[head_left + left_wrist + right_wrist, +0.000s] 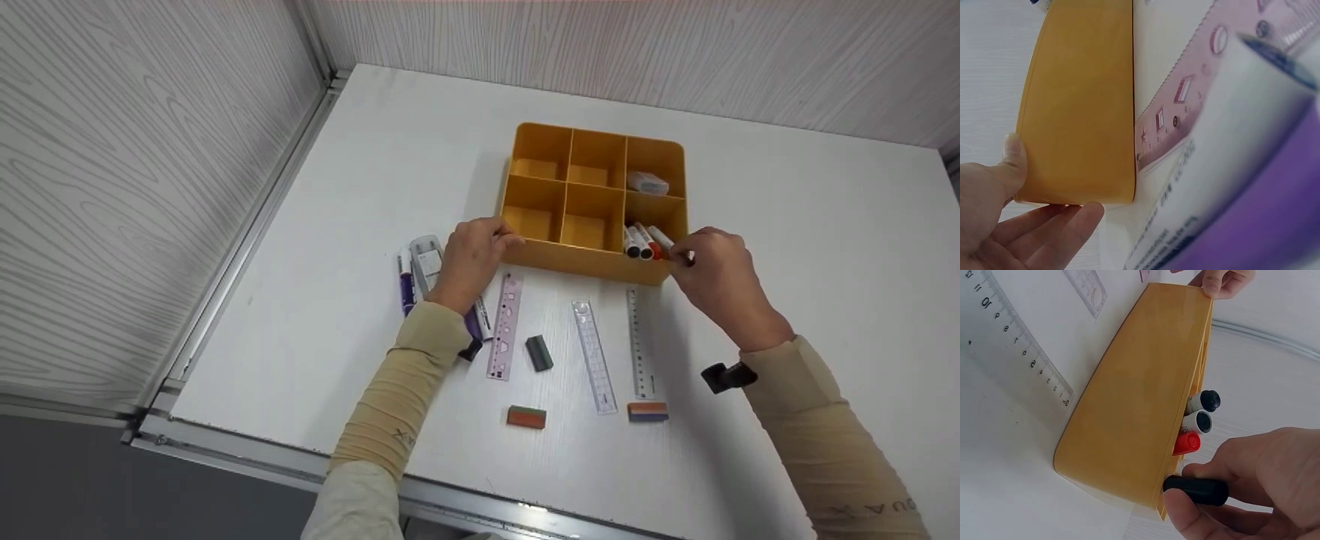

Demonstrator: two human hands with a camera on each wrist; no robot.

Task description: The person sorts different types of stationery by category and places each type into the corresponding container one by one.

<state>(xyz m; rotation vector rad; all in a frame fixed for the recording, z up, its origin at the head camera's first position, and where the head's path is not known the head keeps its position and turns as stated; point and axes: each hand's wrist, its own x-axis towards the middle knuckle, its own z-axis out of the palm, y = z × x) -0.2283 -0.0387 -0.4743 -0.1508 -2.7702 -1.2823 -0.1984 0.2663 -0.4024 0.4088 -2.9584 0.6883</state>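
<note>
My left hand [472, 259] grips the near left corner of a yellow six-compartment box [570, 258]. In the left wrist view the thumb [1013, 152] lies on the front wall and the fingers are round the side. At the near right compartment, my right hand [716, 281] pinches a marker by its black cap [1199, 490], the rest of it down inside the box. Beside it in that compartment lean several markers, including a red-capped marker [1186, 443] and a black-capped marker [1207, 401]. A small translucent whitish object [648, 183] lies in the far right compartment.
In front of the box lie a pink ruler [505, 330], a clear ruler [595, 358] and another clear ruler [639, 345]. Around them are a dark block [538, 353], an orange-green block [526, 417] and an orange-blue block [647, 411]. More markers [406, 281] and a grey case [425, 255] lie left.
</note>
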